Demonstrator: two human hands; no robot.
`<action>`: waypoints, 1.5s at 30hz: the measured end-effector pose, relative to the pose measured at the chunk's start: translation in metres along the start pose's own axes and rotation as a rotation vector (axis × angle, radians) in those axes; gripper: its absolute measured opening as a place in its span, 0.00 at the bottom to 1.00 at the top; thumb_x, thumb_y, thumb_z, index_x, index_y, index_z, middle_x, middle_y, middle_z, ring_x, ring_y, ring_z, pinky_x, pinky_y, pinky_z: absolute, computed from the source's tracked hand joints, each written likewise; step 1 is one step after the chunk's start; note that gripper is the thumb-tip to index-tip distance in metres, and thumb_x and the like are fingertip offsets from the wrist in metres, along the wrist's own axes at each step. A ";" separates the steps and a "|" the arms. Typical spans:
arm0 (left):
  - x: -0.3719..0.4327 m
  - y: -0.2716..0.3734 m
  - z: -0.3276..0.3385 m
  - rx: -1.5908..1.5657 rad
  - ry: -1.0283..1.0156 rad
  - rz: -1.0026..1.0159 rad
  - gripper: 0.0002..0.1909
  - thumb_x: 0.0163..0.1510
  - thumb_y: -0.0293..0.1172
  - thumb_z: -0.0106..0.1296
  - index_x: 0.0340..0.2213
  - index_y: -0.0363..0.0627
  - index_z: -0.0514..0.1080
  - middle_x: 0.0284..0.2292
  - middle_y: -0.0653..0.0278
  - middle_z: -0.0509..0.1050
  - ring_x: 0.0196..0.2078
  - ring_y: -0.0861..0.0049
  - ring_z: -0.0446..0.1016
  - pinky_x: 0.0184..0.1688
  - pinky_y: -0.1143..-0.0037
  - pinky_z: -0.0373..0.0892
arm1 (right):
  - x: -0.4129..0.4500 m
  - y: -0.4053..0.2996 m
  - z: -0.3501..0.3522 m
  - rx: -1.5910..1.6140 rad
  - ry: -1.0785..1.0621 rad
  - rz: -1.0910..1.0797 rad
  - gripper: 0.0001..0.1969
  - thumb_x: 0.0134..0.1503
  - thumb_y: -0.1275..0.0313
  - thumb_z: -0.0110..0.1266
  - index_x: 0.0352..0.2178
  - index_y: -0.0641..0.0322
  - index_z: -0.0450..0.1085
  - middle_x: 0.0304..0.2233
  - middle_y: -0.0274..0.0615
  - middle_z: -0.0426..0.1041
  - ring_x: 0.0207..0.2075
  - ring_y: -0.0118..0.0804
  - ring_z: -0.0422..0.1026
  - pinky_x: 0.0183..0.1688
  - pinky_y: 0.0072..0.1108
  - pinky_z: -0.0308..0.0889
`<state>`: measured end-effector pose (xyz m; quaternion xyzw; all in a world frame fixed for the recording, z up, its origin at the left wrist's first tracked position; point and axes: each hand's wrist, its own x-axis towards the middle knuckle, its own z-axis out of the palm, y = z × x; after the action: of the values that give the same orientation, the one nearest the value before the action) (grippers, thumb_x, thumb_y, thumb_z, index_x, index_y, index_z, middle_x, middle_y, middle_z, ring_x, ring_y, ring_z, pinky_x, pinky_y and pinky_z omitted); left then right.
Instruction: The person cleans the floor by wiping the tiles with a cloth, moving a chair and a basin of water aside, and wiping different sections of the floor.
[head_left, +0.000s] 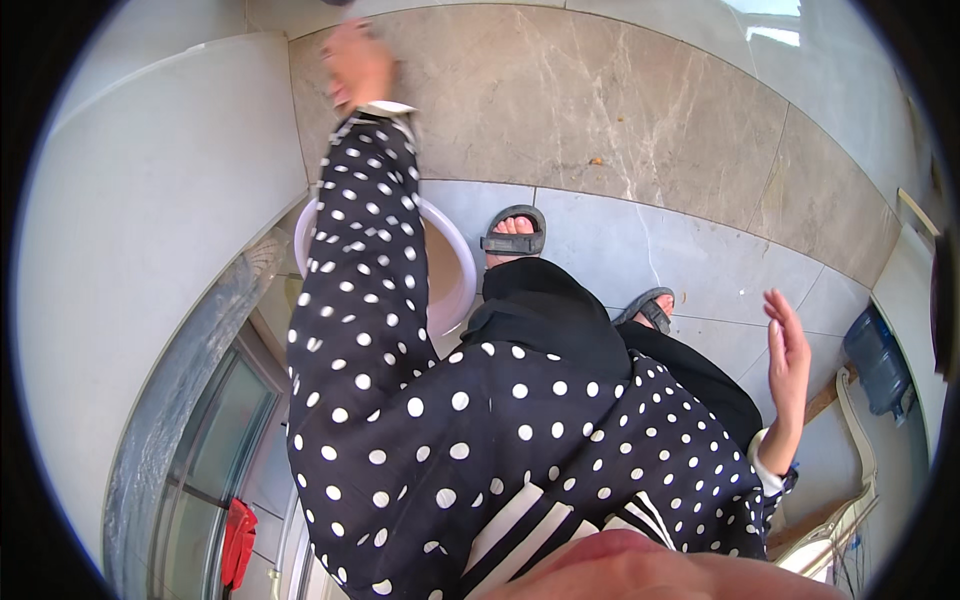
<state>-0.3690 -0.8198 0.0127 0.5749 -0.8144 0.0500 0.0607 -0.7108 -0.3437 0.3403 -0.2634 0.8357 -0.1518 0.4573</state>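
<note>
My left hand (361, 64) is stretched far forward over the beige marble-look tile (525, 90), close to the white panel on the left. It is blurred and its fingers look curled; I cannot tell whether anything is in them. Below that forearm stands a pale lilac plastic bucket (466, 281), partly hidden by the polka-dot sleeve (360, 247). Brownish contents show inside it. Out to the right, my right hand (789, 360) is raised in the air with nothing in it, fingers extended.
My sandalled feet, the nearer-left sandal (514, 241) and the right one (649, 309), rest on grey floor tiles (600, 225). A blue plastic water jug (876, 360) lies at the right. On the left are a white panel (172, 172), a glass-paned frame (225, 427) and a red cloth-like item (238, 544).
</note>
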 end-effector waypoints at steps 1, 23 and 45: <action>-0.004 0.045 -0.012 -0.270 -0.062 0.000 0.15 0.47 0.26 0.45 0.38 0.48 0.71 0.38 0.60 0.72 0.42 0.63 0.69 0.44 0.67 0.64 | -0.003 -0.015 0.008 0.075 -0.004 -0.055 0.19 0.58 0.80 0.40 0.52 0.66 0.61 0.49 0.47 0.68 0.50 0.35 0.67 0.52 0.23 0.60; -0.014 -0.112 -0.018 -0.561 -0.264 -0.647 0.19 0.51 0.46 0.49 0.37 0.43 0.68 0.32 0.52 0.73 0.32 0.65 0.73 0.33 0.71 0.70 | 0.002 -0.051 0.033 -0.047 -0.014 -0.128 0.20 0.53 0.82 0.45 0.49 0.66 0.63 0.45 0.47 0.70 0.47 0.40 0.68 0.51 0.25 0.60; -0.140 0.188 -0.072 -0.960 -0.445 0.237 0.24 0.42 0.25 0.48 0.45 0.52 0.66 0.38 0.61 0.69 0.38 0.64 0.71 0.39 0.67 0.69 | -0.005 -0.018 -0.011 0.046 0.008 -0.402 0.18 0.54 0.80 0.45 0.48 0.65 0.64 0.45 0.44 0.71 0.46 0.38 0.69 0.49 0.25 0.62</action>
<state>-0.4972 -0.6159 0.0593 0.3833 -0.7982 -0.4442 0.1366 -0.7127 -0.3549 0.3587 -0.4136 0.7646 -0.2601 0.4203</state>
